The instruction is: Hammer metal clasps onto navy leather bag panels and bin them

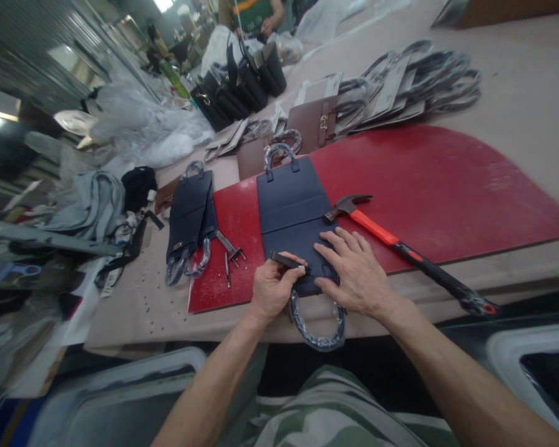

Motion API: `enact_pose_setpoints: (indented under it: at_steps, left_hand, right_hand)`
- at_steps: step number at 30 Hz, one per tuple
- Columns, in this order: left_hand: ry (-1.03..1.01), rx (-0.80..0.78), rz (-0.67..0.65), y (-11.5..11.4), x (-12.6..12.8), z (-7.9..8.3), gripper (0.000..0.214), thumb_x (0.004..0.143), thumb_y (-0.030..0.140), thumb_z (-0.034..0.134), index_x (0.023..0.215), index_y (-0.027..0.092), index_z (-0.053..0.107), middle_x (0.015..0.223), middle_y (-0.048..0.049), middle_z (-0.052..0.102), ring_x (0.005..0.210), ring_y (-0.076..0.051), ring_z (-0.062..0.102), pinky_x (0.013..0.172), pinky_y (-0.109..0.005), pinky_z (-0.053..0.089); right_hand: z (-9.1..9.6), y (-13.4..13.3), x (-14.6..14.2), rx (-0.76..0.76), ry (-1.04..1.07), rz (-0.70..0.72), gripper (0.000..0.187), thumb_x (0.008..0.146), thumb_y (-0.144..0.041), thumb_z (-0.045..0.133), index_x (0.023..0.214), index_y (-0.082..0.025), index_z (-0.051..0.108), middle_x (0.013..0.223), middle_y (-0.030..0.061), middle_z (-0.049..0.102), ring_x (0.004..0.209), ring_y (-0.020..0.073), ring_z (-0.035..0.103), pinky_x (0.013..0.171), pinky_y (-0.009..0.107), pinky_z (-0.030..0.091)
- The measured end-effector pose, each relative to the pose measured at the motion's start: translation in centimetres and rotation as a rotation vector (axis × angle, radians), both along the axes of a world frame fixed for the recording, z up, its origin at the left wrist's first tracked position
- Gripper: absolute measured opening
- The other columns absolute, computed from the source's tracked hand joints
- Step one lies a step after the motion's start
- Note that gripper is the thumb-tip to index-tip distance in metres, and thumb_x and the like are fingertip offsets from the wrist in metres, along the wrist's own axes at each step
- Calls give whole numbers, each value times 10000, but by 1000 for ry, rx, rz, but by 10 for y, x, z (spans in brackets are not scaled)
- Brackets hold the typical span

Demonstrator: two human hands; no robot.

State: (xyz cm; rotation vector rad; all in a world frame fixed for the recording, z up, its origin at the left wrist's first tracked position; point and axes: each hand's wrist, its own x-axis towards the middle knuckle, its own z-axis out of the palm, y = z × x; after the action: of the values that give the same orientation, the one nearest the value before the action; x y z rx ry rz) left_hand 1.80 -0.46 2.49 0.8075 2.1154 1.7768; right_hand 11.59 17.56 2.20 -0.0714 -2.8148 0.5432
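Note:
A navy leather bag panel (pixel 291 208) with plastic-wrapped handles lies flat on a red mat (pixel 428 186). My left hand (pixel 274 284) pinches a dark metal punch tool (pixel 286 261), its light tip against the panel near the lower handle (pixel 319 338). My right hand (pixel 354 270) rests with fingers spread on the panel's right side. Just beyond it lies a claw hammer (pixel 377 231) with an orange and black handle, its head by the panel's edge. Left of the panel, a pronged metal tool (pixel 230 246) and a slim metal rod (pixel 227 270) lie on the mat.
More navy panels (pixel 189 214) lie at the left. Brown bag pieces (pixel 310 124) and wrapped handles (pixel 428 81) are piled behind the mat. Black bags (pixel 242 87) stand farther back, near another person (pixel 251 15). Plastic chairs (pixel 121 385) flank the table's front edge.

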Motion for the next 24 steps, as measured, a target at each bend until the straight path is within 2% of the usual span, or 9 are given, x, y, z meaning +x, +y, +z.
enact_pose_setpoints:
  at_steps: [13, 18, 24]
  left_hand:
    - [99, -14, 7, -3, 2, -7, 128, 868, 243, 730, 968, 175, 690, 949, -53, 765, 888, -187, 751, 864, -309, 612]
    - [91, -9, -2, -1, 3, -5, 122, 867, 241, 724, 962, 174, 685, 935, -53, 765, 863, -181, 747, 830, -295, 613]
    - [292, -62, -40, 4, 3, 2, 84, 882, 193, 678, 964, 179, 670, 910, -35, 756, 823, -150, 729, 758, -232, 585]
  right_hand:
    - [2, 0, 0, -5, 2, 0, 615, 848, -439, 645, 1389, -151, 589, 1533, 140, 451, 1437, 386, 324, 1194, 574, 245]
    - [1, 1, 1, -3, 0, -2, 622, 848, -441, 646, 1393, -148, 585, 1535, 144, 448, 1438, 389, 319, 1196, 574, 238]
    - [-1, 1, 1, -8, 1, 5, 616, 850, -430, 636, 1395, -147, 583, 1539, 148, 442, 1447, 388, 310, 1196, 574, 238]
